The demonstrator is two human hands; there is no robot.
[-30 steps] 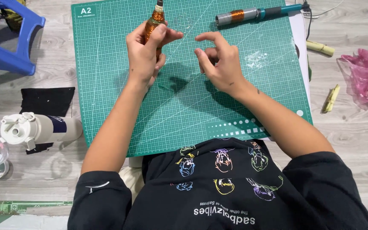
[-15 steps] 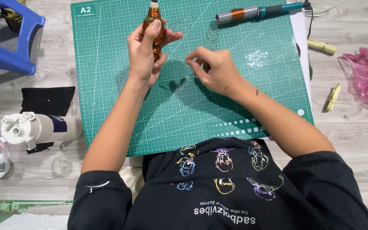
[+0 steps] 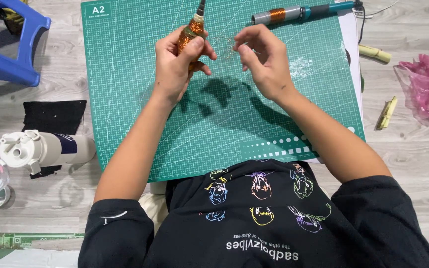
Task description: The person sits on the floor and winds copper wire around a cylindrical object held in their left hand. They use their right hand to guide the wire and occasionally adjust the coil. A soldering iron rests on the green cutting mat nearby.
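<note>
A rod wound with copper wire [image 3: 191, 33] stands nearly upright over the far part of the green cutting mat [image 3: 234, 134], gripped in the left hand [image 3: 177, 67]. That hand's fingers are curled tight around the coil, so only the upper windings and a dark tip show; the lower end is hidden inside the palm. The tip itself runs out of the top edge of the view.

Just to the right of the coil, the right hand [image 3: 264, 59] is raised above the mat with thumb and forefinger pinched together. Something very thin and pale seems to stretch between the pinch and the coil, but it is too fine to make out with any certainty, so whether the fingers really hold a strand cannot be told. The other fingers are loosely bent.

Both hands cast dark shadows on the mat below them. At the mat's far edge lies a long tool with a grey barrel, a copper band and a teal handle [image 3: 299, 12]. A faint whitish smear [image 3: 301, 67] marks the mat near its right side.

Off the mat to the right lie two yellowish sticks [image 3: 374, 53] and a crumpled pink bag [image 3: 428, 84], partly cut off. To the mat's left are a black cloth [image 3: 53, 116], a white bottle on its side [image 3: 45, 151] and part of a blue stool [image 3: 11, 44].
</note>
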